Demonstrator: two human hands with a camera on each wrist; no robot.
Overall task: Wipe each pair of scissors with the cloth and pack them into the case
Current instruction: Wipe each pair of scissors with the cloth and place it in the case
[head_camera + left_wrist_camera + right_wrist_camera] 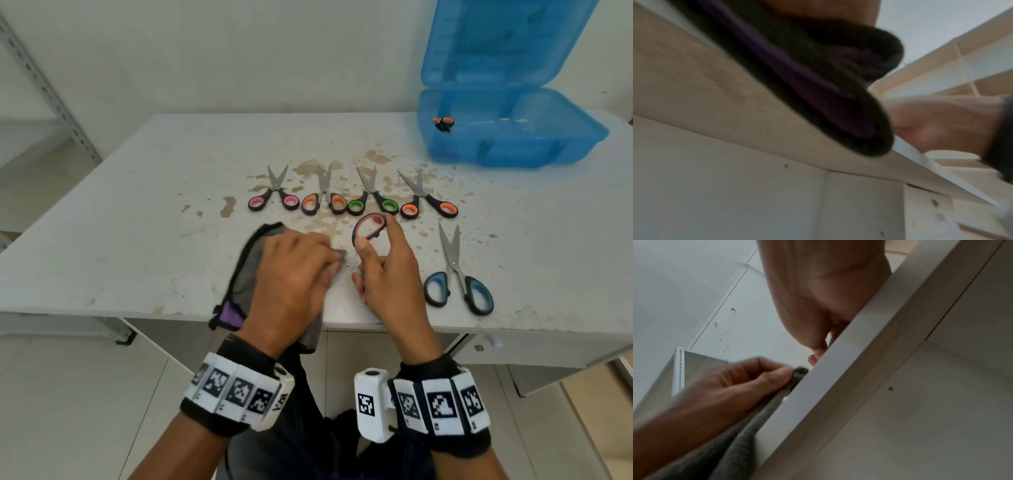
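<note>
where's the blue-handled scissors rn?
Head view: blue-handled scissors lie flat on the table, near its front edge, just right of the right hand, blades pointing away.

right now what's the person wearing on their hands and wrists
Both hands, left hand and right hand, are bare. Each wrist carries a black strap ringed with white blocks printed with black square code markers, plus a white camera housing on its inner side.

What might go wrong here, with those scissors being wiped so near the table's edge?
The left hand rubs the cloth along hidden blades, so a finger might get nicked. The right hand holds the pink scissors only by the handle; a slip may drop them off the table. The cloth overhangs the edge and may slide off.
</note>
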